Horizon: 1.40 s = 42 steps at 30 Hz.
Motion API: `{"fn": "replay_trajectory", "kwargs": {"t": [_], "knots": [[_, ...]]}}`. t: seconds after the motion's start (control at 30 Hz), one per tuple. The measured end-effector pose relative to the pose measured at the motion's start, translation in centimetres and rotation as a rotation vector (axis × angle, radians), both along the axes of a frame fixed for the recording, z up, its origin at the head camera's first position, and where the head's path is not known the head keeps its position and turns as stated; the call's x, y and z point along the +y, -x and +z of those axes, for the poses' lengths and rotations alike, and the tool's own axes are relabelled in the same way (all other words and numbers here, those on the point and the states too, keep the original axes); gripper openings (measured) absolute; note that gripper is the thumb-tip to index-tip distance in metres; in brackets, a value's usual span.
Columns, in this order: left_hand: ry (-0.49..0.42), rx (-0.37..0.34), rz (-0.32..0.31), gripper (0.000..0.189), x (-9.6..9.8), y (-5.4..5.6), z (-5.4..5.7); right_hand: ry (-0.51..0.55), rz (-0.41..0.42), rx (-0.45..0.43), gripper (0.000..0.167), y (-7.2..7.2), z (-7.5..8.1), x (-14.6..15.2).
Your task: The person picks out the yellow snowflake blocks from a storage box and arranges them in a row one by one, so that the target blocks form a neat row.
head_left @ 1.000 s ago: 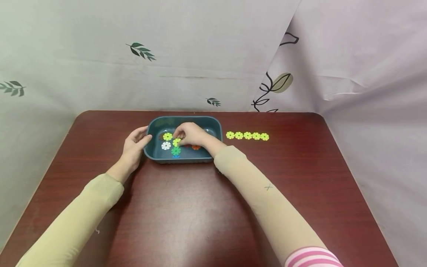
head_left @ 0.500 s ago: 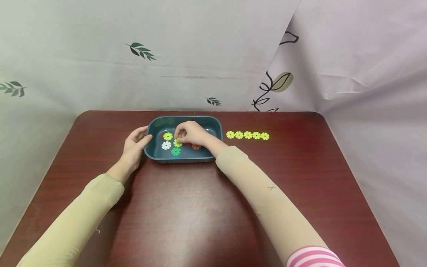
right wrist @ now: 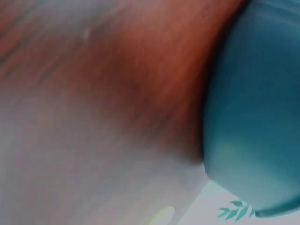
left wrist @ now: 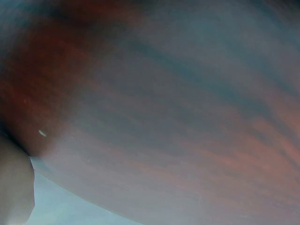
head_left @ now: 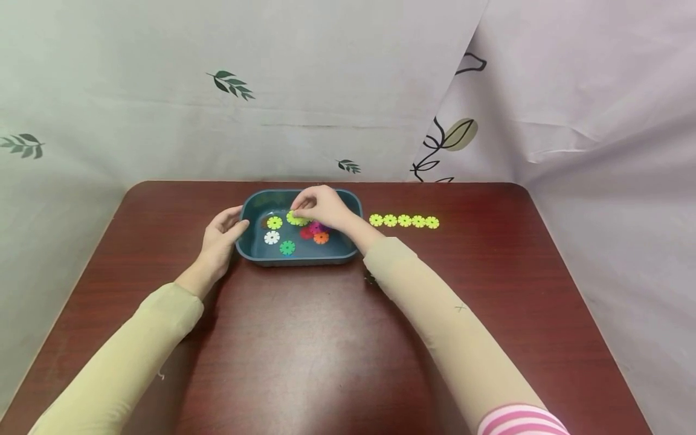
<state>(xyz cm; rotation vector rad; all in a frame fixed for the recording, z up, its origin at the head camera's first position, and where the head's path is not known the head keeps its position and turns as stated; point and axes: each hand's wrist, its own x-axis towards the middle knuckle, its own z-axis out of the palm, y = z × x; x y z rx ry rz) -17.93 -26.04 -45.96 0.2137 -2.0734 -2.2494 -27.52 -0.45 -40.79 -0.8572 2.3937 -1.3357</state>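
Observation:
In the head view a dark teal tray [head_left: 293, 262] sits near the table's back edge, with plastic snowflake discs inside. My left hand [head_left: 216, 244] holds its left end, thumb at the rim. Over the tray, my right hand [head_left: 325, 207] pinches a yellow snowflake disc [head_left: 292, 218]; more yellow shows just under the fingertips, and whether it is a second disc is hard to tell. Also in the tray are another yellow disc [head_left: 274, 223], a white disc [head_left: 272, 237], a green disc [head_left: 287, 248], an orange disc [head_left: 321, 238] and a purple disc [head_left: 316, 228].
A straight row of several yellow discs [head_left: 405, 221] lies on the brown table [head_left: 304, 338], right of the tray. A leaf-patterned cloth [head_left: 304, 90] hangs behind. The left wrist view shows blurred tabletop; the right wrist view shows the tray's outer wall [right wrist: 255, 108].
My right hand has lifted back and slightly right with the yellow disc, uncovering purple, red and orange discs. The left hand has stayed at the tray's left end.

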Motion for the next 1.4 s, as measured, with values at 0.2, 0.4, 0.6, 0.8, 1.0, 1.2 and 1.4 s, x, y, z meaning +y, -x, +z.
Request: {"fn": "replay_trajectory", "kwargs": {"t": [0.2, 0.4, 0.6, 0.8, 1.0, 1.2, 1.4], "knots": [[0.013, 0.000, 0.000, 0.026, 0.0, 0.0, 0.0, 0.040, -0.061, -0.011, 0.011, 0.2, 0.6, 1.9], [-0.003, -0.002, 0.006, 0.029, -0.1, 0.1, 0.0, 0.170, -0.131, -0.102, 0.013, 0.2, 1.1, 4.2], [-0.008, 0.007, 0.016, 0.029, -0.1, 0.1, -0.1, 0.257, -0.188, -0.152, 0.015, 0.4, 1.8, 6.4], [0.010, -0.002, 0.022, 0.029, -0.1, 0.0, 0.0, 0.318, -0.245, -0.191, 0.016, 0.4, 2.4, 8.9], [0.013, -0.008, 0.032, 0.027, -0.1, 0.1, -0.1, 0.364, -0.313, -0.206, 0.008, 0.4, 2.4, 11.6], [0.024, -0.022, 0.031, 0.029, -0.1, 0.1, -0.1, 0.362, -0.375, -0.202, 0.008, 0.6, 1.8, 14.7], [0.039, -0.027, 0.031, 0.027, 0.0, 0.0, -0.1, 0.336, -0.436, -0.187, 0.009, 0.9, 1.1, 18.1]]}}
